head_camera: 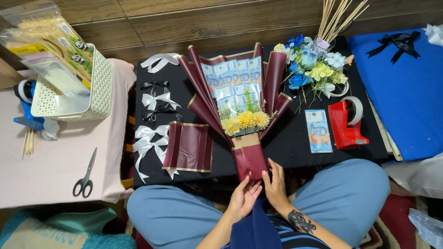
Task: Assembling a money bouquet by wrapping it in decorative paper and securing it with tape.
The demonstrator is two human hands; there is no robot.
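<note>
Clear plastic skewer packets (46,34), yellow-green labels, top left, seemingly leaning in white basket (99,92).

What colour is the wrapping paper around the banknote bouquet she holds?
Dark maroon wrapping paper with thin gold edging, seen best in the head view.

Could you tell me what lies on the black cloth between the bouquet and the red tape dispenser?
In the head view, a single banknote lies flat on the black cloth between the bouquet and the red tape dispenser, touching neither.
</note>
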